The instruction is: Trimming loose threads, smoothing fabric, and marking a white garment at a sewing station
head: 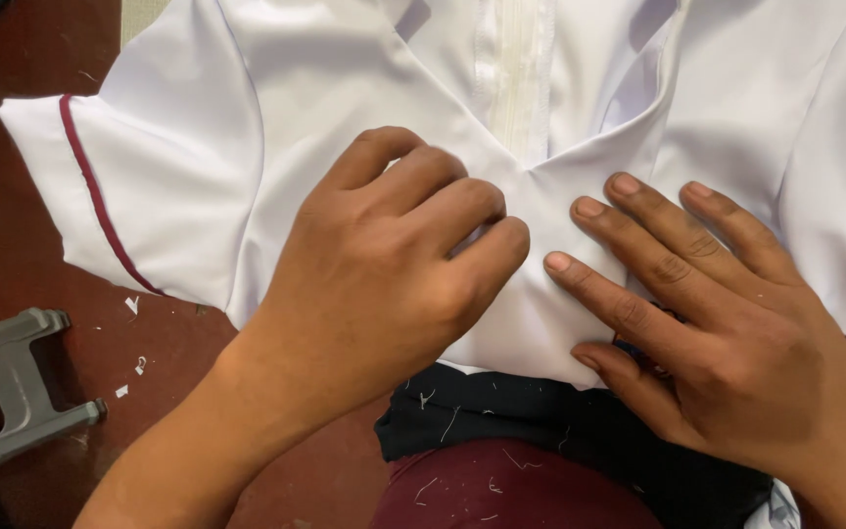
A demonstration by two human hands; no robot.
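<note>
- two hands press a white garment (325, 88) lying on the dark red counter (12, 255).
- left hand (394, 264): fingers curled, pinching a fold of the white cloth.
- right hand (717, 323): fingers spread flat, gripping nothing.
- maroon piping (95, 191) edges the sleeve at left.
- black fabric (540, 421) lies under the garment's near edge.
- grey tool handle (12, 382) sits apart at left.

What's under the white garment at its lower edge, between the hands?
A black cloth sticks out from beneath the white garment, with a maroon cloth below it. The left hand and right hand press on the garment, hiding whatever lies further under it.
</note>
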